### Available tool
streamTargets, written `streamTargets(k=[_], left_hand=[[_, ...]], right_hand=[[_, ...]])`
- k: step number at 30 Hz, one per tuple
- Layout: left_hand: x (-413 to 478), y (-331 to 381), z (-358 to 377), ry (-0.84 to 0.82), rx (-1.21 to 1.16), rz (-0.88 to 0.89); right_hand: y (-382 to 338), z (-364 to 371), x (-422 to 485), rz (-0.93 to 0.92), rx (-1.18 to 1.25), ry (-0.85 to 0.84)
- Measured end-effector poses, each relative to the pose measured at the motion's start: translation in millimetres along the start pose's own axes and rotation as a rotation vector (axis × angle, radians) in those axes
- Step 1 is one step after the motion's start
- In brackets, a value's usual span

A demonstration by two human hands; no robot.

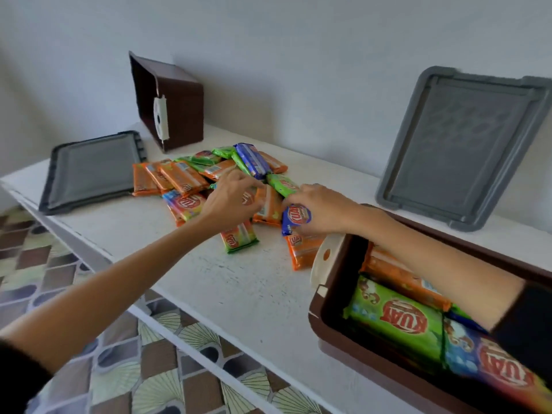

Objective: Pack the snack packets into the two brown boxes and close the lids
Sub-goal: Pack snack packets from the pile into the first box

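Black left sleeve [18,380] and black right sleeve [531,318] end near the elbows, leaving left forearm [119,279] and right forearm [433,252] bare.

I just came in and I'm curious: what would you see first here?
The bright pile of snack packets in the middle of the white table jumps out, with the left hand and right hand reaching into it; the right hand pinches a blue packet. Next comes the brown box at the near right, already holding packets, and a second brown box tipped on its side at the back.
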State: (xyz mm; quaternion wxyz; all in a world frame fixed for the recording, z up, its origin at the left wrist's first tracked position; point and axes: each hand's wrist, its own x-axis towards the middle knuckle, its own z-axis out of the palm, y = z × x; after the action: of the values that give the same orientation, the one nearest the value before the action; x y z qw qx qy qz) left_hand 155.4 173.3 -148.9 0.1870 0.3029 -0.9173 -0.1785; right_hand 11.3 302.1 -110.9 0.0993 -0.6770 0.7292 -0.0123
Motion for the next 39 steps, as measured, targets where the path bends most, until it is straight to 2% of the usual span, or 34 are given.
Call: streamTargets(k=[3, 5, 10, 13, 18, 20, 21, 23, 26, 31, 35, 39], left_hand=[[-6.3, -17.3, 26.8, 0.007, 0.039, -0.146], [-10.2, -25.5, 42.2, 0.015, 0.131, -0.196], [-15.3, -31.4, 62.7, 0.008, 0.267, -0.159], [-15.1, -29.7, 59.2, -0.044, 0.26, -0.162], [-29.0, -46.0, 39.7, -0.287, 0.205, -0.111], [-36.9, -52.5, 34.6, -0.281, 0.126, -0.166], [-40.5, -54.4, 32.3, -0.254, 0.113, -0.193], [-46.3, -55.6, 28.3, -0.215, 0.157, -0.218], [-51.2, -54.5, 26.9, -0.25, 0.248, -0.237], [-47.4, -48.5, 26.3, -0.309, 0.267, -0.318], [-39.2, -50.4, 15.8, -0.336, 0.161, -0.332], [-29.5, -42.1, -4.4, -0.319, 0.126, -0.278]], right_hand=[[4.4, 20.8, 32.2, -0.068, -0.14, -0.314], [7.4, 27.1, 42.3, -0.112, -0.242, -0.457], [7.9, 28.8, 56.8, -0.241, -0.359, -0.524], [9.5, 37.8, 59.4, -0.269, -0.295, -0.472], [2.8, 40.4, 61.9, -0.267, -0.101, -0.218], [-1.4, 37.6, 62.4, -0.299, -0.038, -0.097], [-2.2, 37.1, 61.3, -0.297, -0.049, -0.088], [-2.4, 39.5, 57.4, -0.239, -0.186, -0.208], [-0.7, 45.3, 54.0, -0.154, -0.39, -0.392], [-1.3, 50.6, 59.9, -0.18, -0.267, -0.364], [-0.8, 48.5, 59.3, -0.139, -0.149, -0.252], [-0.3, 28.6, 55.2, -0.074, -0.058, 0.034]])
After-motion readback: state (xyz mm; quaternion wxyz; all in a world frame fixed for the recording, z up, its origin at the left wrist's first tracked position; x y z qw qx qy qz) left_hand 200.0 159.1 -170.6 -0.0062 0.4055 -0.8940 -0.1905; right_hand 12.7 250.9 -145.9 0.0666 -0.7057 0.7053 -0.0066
